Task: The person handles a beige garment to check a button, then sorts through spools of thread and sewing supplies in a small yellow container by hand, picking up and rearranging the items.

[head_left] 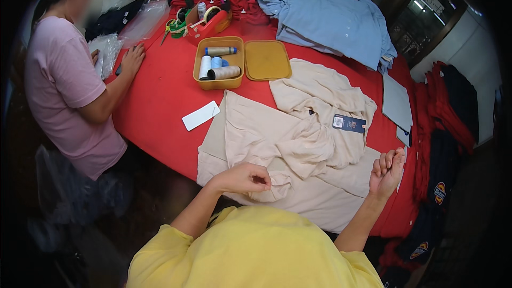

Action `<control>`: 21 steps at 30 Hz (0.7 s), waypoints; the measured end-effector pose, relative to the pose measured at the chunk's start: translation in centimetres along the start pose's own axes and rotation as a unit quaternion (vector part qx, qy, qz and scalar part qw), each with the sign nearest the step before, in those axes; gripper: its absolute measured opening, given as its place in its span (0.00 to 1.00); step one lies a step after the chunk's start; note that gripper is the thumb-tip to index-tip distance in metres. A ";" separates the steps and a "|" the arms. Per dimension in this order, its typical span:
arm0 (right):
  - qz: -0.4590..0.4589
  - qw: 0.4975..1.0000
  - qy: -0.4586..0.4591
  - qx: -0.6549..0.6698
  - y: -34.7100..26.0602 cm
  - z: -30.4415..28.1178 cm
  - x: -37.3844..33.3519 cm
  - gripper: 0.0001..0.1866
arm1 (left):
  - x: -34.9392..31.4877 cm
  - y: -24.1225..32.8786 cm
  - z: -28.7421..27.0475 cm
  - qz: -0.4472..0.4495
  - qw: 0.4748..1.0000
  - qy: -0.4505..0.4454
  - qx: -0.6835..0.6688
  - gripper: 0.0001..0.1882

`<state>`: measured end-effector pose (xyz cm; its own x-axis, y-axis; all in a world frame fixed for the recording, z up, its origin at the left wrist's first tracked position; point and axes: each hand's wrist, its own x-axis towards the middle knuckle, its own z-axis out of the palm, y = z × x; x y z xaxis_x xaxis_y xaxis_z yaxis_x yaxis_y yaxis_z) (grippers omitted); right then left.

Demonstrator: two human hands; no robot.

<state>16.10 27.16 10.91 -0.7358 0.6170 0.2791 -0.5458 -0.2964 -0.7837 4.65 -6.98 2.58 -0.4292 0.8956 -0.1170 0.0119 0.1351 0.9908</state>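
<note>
A cream garment (pixel 261 128) lies spread across the table in front of me, with a dark hang tag (pixel 349 123) on its far right part. My left hand (pixel 244 177) is closed at its near edge, fingers curled against a bunched bit of the cream cloth. Out to the right, my right hand (pixel 386 173) is raised past the garment's edge, fingers curled and thumb and forefinger pinched together. Whatever is in that pinch is too small to make out.
A yellow box (pixel 239 74) of thread spools stands beside its lid (pixel 268 60). Near them lie a white phone-shaped slab (pixel 201 116) and a red tape dispenser (pixel 207 25). Blue shirts (pixel 330 16) are piled behind. A person in pink (pixel 66 90) works at left.
</note>
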 end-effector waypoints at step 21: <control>0.041 0.988 0.140 0.045 2.1 -6.3 1.1 0.06 | 0.9 -0.9 -4.0 -0.057 0.998 0.028 -0.015 0.03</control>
<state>16.68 31.78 6.13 -0.6464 0.7618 0.0426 -0.5311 -0.4092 -0.7419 0.65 -7.95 1.84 -0.4760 0.8499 -0.2262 -0.0663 0.2218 0.9728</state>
